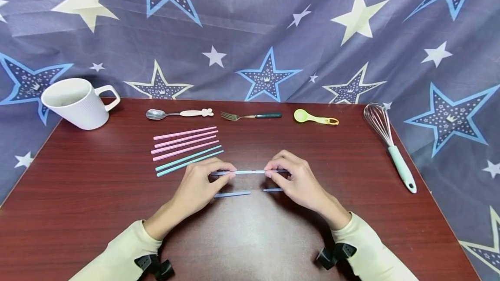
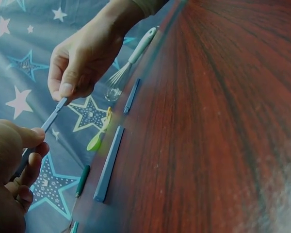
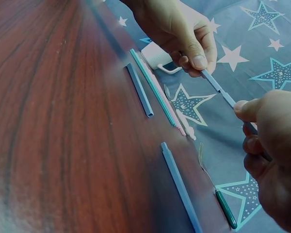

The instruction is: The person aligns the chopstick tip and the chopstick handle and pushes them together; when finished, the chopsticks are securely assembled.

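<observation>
My left hand (image 1: pixel 201 183) pinches a blue chopstick piece (image 1: pixel 244 172) between thumb and fingers, just above the table. Opposite it, my right hand (image 1: pixel 297 181) pinches another blue chopstick piece (image 1: pixel 258 171). The two pieces lie in line, end to end, and a small notch (image 3: pixel 219 91) shows where they meet; I cannot tell how deeply they join. Below the hands on the table are two more blue pieces. The left one (image 1: pixel 233 194) has a hollow end in the right wrist view; the right one (image 1: pixel 272 190) has a narrower tip and is partly hidden by my right hand.
Several pink chopsticks (image 1: pixel 185 138) and two teal chopsticks (image 1: pixel 189 159) lie left of centre. Along the back are a white mug (image 1: pixel 83 105), a spoon (image 1: pixel 191 113), a fork (image 1: pixel 267 115) and a yellow-green measuring spoon (image 1: pixel 318 119). A whisk (image 1: pixel 400 164) lies at the right edge.
</observation>
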Available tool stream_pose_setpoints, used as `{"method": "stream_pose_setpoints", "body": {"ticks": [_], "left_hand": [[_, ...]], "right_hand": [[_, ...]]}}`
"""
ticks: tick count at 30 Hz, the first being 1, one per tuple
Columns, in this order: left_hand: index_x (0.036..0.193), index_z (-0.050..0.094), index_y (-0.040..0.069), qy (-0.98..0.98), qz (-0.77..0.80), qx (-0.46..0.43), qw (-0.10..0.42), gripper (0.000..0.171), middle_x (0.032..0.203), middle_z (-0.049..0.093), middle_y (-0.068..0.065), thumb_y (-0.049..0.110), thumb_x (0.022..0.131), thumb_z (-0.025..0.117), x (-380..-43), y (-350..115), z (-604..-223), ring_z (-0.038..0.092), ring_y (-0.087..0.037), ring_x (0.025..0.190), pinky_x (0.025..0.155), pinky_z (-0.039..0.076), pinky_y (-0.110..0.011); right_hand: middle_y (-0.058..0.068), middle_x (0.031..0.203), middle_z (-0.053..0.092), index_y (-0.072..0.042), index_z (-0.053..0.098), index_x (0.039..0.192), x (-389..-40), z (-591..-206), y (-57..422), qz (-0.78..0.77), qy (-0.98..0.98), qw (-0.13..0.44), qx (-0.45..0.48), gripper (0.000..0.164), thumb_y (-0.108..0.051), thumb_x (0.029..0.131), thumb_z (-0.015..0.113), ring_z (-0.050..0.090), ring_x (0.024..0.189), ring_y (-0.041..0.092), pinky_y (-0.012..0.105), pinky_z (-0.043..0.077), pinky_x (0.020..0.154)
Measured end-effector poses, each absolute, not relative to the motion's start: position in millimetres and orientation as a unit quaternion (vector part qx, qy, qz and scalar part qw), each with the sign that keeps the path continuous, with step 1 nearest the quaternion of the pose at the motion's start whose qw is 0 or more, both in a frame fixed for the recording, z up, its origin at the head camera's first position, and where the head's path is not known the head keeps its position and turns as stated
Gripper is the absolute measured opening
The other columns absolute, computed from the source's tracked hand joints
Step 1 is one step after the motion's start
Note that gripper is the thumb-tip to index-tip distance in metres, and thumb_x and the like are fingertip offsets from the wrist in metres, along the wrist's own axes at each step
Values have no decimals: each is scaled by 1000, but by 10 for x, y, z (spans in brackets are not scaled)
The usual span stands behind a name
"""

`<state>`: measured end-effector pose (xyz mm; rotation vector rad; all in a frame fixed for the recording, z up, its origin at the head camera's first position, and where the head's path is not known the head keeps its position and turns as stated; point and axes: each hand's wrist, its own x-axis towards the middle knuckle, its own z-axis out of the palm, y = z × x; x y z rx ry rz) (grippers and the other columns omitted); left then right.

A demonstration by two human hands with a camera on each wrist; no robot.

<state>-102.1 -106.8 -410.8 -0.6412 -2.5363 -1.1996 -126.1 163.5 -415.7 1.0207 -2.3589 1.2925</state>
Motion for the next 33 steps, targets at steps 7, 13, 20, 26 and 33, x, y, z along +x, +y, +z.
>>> {"method": "stream_pose_setpoints", "body": {"ticks": [7, 13, 20, 26, 33], "left_hand": [[95, 80, 22, -875, -410, -221, 131, 9, 87, 75, 12, 17, 89, 82, -1021, -1064, -4147, 66, 0, 80, 72, 51, -21], [94, 80, 23, -875, -415, -214, 123, 9, 89, 76, 13, 18, 87, 84, -1010, -1049, -4151, 64, 2, 78, 70, 49, -17], [93, 81, 22, -873, -421, -214, 125, 8, 91, 79, 9, 19, 87, 84, -1008, -1044, -4158, 54, 0, 66, 55, 39, -16], [93, 82, 21, -871, -411, -229, 141, 9, 90, 79, 8, 18, 85, 85, -1011, -1040, -4170, 60, -2, 72, 59, 44, -19], [91, 82, 20, -867, -405, -237, 167, 9, 88, 80, 7, 16, 84, 86, -1003, -1010, -4192, 73, -8, 83, 69, 55, -28]], "right_hand": [[-5, 88, 66, -14, 75, 92, -1254, -4148, 1625, 443, -819, 120, 345, 11, -4, 89, 80, 60, 80, 5, 16, 47, 71], [-3, 88, 66, -11, 75, 92, -1248, -4169, 1606, 444, -813, 128, 354, 14, 1, 86, 80, 60, 79, 8, 18, 47, 69], [-4, 89, 66, -10, 75, 92, -1234, -4180, 1597, 445, -814, 127, 351, 11, -1, 88, 79, 59, 80, 6, 18, 45, 68], [-3, 90, 66, -11, 73, 92, -1220, -4194, 1577, 444, -816, 122, 351, 11, -2, 89, 78, 58, 82, 7, 19, 46, 69], [-4, 90, 66, -12, 73, 92, -1223, -4204, 1573, 443, -816, 126, 350, 11, -2, 89, 78, 59, 82, 7, 19, 47, 70]]}}
